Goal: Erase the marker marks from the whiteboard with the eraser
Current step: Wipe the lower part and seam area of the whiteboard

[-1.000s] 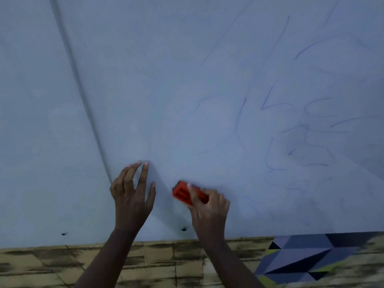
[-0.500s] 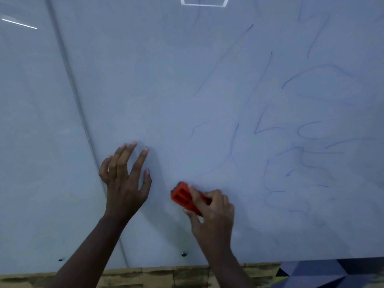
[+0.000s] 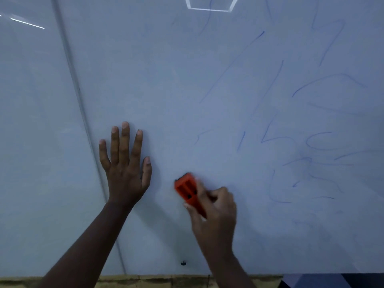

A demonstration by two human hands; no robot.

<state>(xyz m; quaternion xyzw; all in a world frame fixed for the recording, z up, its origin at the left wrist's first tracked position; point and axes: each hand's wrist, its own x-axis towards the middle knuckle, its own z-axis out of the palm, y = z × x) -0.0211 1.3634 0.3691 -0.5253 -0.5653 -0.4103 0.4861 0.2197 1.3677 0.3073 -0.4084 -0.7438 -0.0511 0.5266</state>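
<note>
Left grip (image 3: 124,173) open: fingers straight and spread, palm pressed flat on the whiteboard (image 3: 166,80), tips pointing up, thumb out to the right. Sits just right of a thin seam (image 3: 68,59) running down the board from upper left toward the bottom edge; forearm crosses that seam lower down.

Right grip (image 3: 214,206) closed round the eraser (image 3: 188,189): thumb along its near side, fingers curled over the far side, knuckles up. Orange, with dark slots in its back, tilted with its free end up and to the left, held against the board. Near the left grip but apart from it, a bare strip of board between thumb and eraser. Slightly blurred at the fingers.

Below the eraser, a small dark screw head (image 3: 183,262) near the bottom edge of the board.

To the right, blue marks (image 3: 301,163) spread over the right half: long slanted strokes higher up, loops and squiggles at the level of the eraser and further right, some faint and smeared. Nearest stroke short, up and to the right of the right grip, not touching it.

Along the bottom, a strip of yellowish brick-pattern wall (image 3: 155,282), with a dark and pale geometric patch (image 3: 332,282) at the lower right corner.

At the top edge, a bright white reflection (image 3: 209,7) on the board; another streak at the upper left.
</note>
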